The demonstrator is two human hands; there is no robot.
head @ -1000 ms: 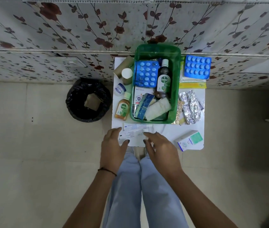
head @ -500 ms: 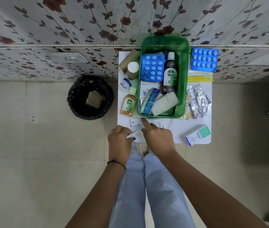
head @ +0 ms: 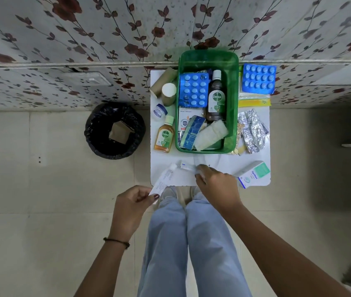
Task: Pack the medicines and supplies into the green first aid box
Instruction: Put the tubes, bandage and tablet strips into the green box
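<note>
Small white table [head: 170, 181] against floral wall, green first aid box [head: 232, 103] half packed.
Left hand [head: 131, 207] pinches white leaflet [head: 162, 182] at its near end, long axis running up-right from fingers toward box. Right hand [head: 215, 185] nearer box, fingers curled down touching small tube [head: 186, 166] just ahead; closed grip not clear.

Open green first aid box [head: 233, 99], part-filled; white tube [head: 163, 181] near table edge.

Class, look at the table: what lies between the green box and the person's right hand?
In the head view, only bare white tabletop separates the green box from the right hand, besides a small tube at its fingertips.
</note>
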